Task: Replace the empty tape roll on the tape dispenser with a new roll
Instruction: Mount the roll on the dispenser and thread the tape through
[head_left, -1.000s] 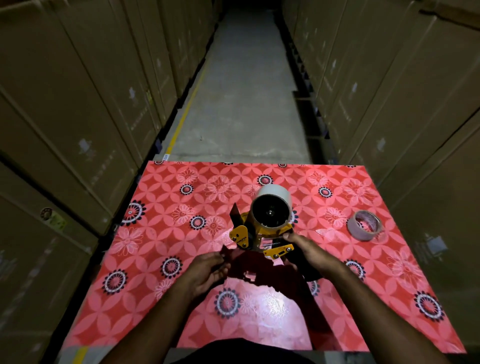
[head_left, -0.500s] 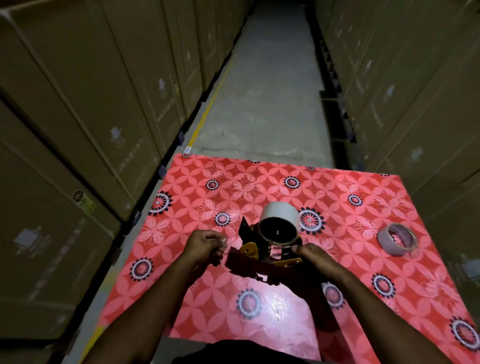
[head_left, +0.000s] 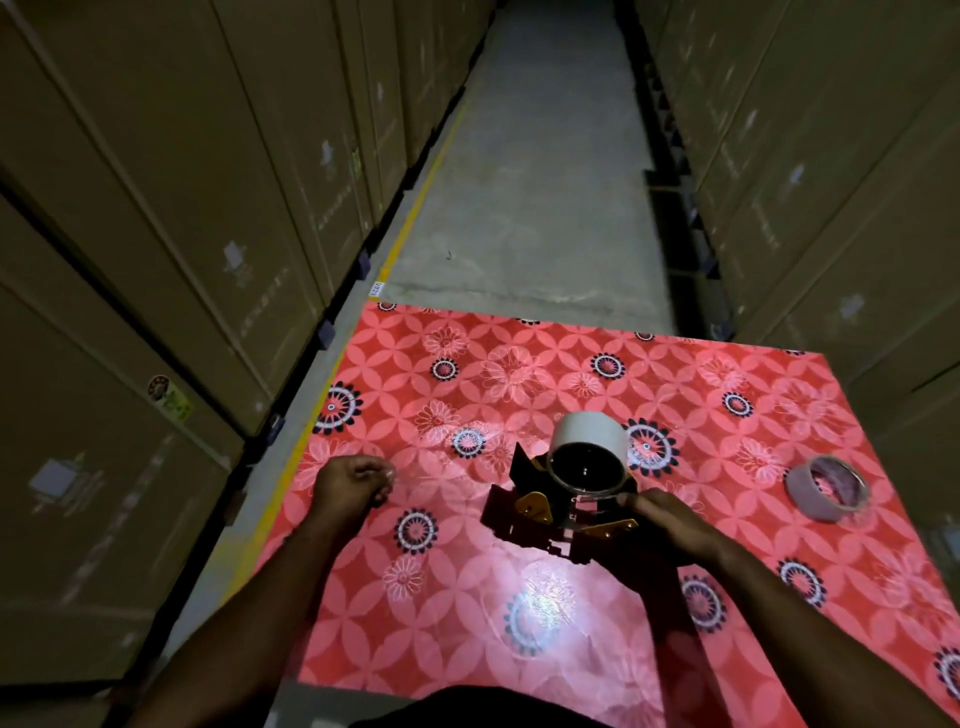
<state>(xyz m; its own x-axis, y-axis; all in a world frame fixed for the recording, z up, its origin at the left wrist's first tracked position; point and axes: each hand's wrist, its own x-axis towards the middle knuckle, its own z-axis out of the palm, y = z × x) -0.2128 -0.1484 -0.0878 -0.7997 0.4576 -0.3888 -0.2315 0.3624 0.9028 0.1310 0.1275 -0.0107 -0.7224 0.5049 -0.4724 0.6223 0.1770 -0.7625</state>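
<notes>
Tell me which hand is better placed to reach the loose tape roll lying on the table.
Probably the right hand. It grips the tape dispenser on the same side as the loose tape roll. The left hand is curled shut, apart from the dispenser, on the opposite side.

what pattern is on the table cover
Red table cover with pale petal circles and dark floral medallions; head view.

A worktop (head_left: 519, 613) covered in red floral-patterned sheeting stands in a narrow concrete aisle (head_left: 540, 182), flanked by tall stacked cardboard cartons (head_left: 156, 218), with a yellow floor line (head_left: 415, 208) along the left.
</notes>
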